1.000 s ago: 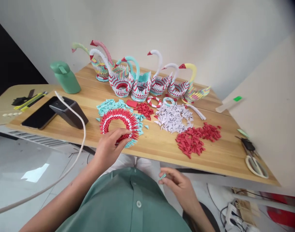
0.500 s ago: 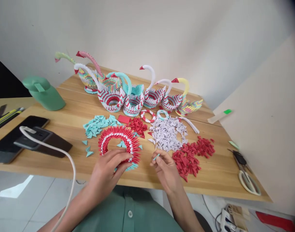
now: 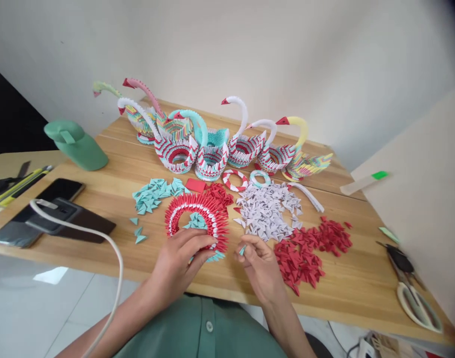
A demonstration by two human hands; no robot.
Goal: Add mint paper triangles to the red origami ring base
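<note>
My left hand (image 3: 184,256) grips the near side of a ring of folded paper pieces (image 3: 218,219), red with a white band and some light blue pieces along its near edge. Part of the ring is hidden behind the fingers. Just right of it, my right hand (image 3: 259,261) pinches one small light blue folded paper piece (image 3: 242,250) between thumb and fingertips, apart from the ring. Beyond that hand lies a heap of white paper pieces (image 3: 266,209), and a heap of red paper pieces (image 3: 300,258) spreads to its right.
Several finished paper swans (image 3: 212,154) stand along the back. Light blue pieces (image 3: 154,194) lie left of the ring. A green bottle (image 3: 78,146), a phone (image 3: 44,204) and a dark box with a white cable (image 3: 78,219) are at left, scissors (image 3: 413,298) at far right.
The view has shifted a little, moving the table things in the picture. The blue piece has turned in my right fingertips. My left hand keeps its grip on the ring.
</note>
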